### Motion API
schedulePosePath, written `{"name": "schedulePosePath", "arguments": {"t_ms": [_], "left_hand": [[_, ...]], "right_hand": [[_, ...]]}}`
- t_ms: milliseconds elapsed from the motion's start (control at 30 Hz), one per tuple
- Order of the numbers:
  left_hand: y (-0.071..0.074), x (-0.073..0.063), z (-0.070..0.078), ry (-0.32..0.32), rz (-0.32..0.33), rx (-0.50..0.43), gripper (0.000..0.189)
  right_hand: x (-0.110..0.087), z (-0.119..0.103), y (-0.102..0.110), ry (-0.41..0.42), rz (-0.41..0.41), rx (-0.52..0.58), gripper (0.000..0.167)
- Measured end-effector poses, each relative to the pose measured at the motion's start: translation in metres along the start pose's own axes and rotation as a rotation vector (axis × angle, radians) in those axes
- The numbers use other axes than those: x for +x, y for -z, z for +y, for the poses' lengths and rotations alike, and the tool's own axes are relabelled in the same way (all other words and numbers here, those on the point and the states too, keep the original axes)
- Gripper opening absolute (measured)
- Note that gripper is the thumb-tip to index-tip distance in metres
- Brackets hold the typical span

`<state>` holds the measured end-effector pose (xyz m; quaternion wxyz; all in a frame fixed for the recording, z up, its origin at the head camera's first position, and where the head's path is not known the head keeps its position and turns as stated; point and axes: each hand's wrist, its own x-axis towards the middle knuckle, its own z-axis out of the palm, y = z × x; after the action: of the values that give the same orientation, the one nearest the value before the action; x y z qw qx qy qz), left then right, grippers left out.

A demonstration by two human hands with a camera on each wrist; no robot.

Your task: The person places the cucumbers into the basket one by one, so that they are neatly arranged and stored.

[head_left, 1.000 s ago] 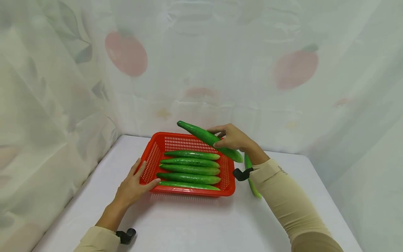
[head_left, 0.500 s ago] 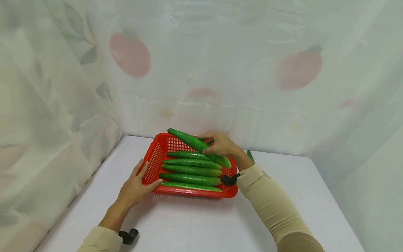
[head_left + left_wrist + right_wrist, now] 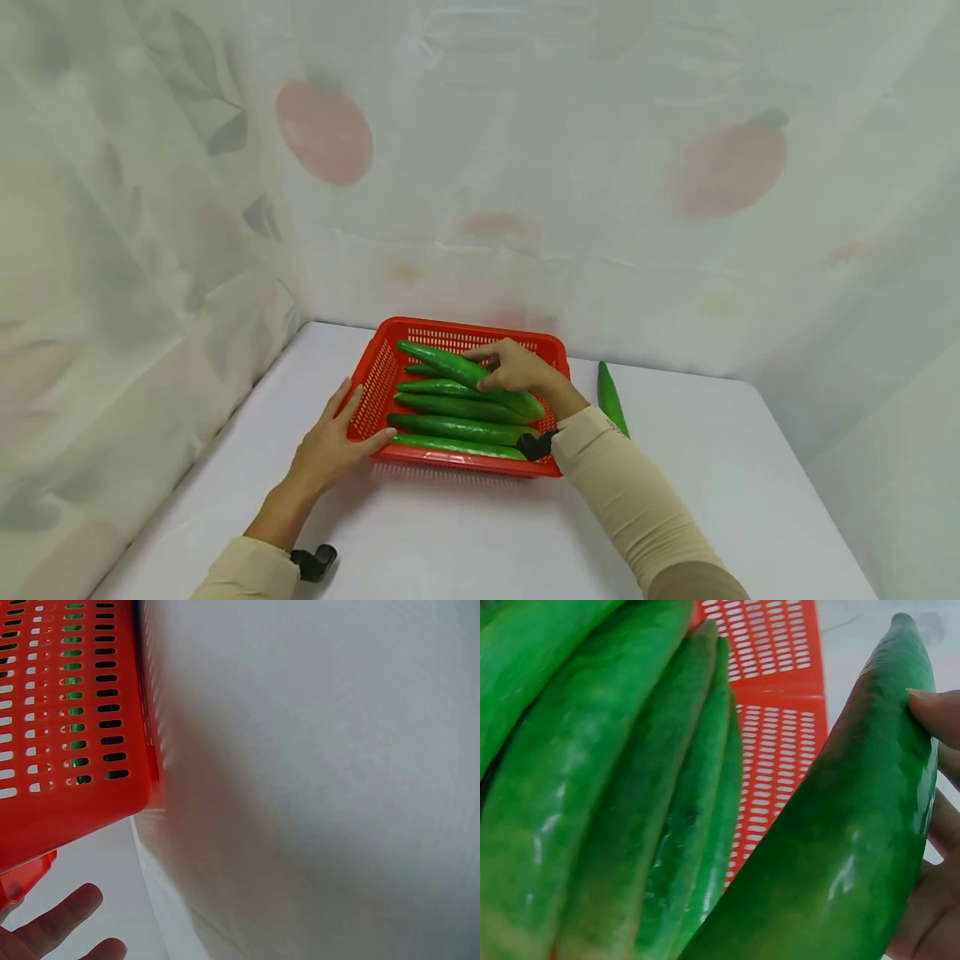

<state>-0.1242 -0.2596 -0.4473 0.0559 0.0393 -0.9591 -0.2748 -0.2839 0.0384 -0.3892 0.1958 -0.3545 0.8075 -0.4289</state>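
My right hand (image 3: 517, 368) grips a long green cucumber (image 3: 446, 362) at mid-length, thumb on the near side. This cucumber slants over the red perforated basket (image 3: 465, 459), its dark narrow end toward the back left. Several other cucumbers (image 3: 459, 428) lie side by side inside. In the right wrist view, the thumb presses the held cucumber (image 3: 832, 847) beside that row. At the basket's front left corner, my left hand (image 3: 326, 454) rests with fingers extended and thumb at the rim. The left wrist view shows its fingers (image 3: 64, 919) straight and spread near the basket wall (image 3: 82, 802).
Right of the basket, another cucumber (image 3: 611, 400) lies on the white table (image 3: 465, 542), partly hidden by the right sleeve (image 3: 622, 475). A pale printed curtain (image 3: 600, 167) hangs behind the table and along both sides.
My right hand has carried its cucumber left and down, from above the basket's right side to just over the row inside. The left hand stays at the basket's corner.
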Motion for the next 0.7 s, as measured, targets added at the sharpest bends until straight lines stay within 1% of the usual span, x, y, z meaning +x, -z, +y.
{"name": "schedulePosePath", "arguments": {"t_ms": [133, 200, 300, 567, 700], "left_hand": [[0.0, -0.002, 0.001, 0.004, 0.0, 0.0, 0.105], [0.001, -0.002, 0.002, 0.001, 0.003, -0.001, 0.105], [0.003, -0.002, 0.002, -0.006, 0.009, 0.004, 0.104], [0.004, -0.003, 0.002, -0.005, 0.011, -0.001, 0.104], [0.004, -0.004, 0.003, -0.008, 0.014, 0.0, 0.104]], "right_hand": [[0.001, 0.005, -0.005, 0.034, -0.038, -0.032, 0.052], [0.002, 0.006, -0.007, 0.037, -0.05, -0.036, 0.053], [0.003, 0.007, -0.009, 0.033, -0.062, -0.052, 0.053], [0.009, 0.015, -0.018, -0.024, -0.108, -0.177, 0.052], [0.009, 0.016, -0.021, -0.018, -0.12, -0.206, 0.052]]}}
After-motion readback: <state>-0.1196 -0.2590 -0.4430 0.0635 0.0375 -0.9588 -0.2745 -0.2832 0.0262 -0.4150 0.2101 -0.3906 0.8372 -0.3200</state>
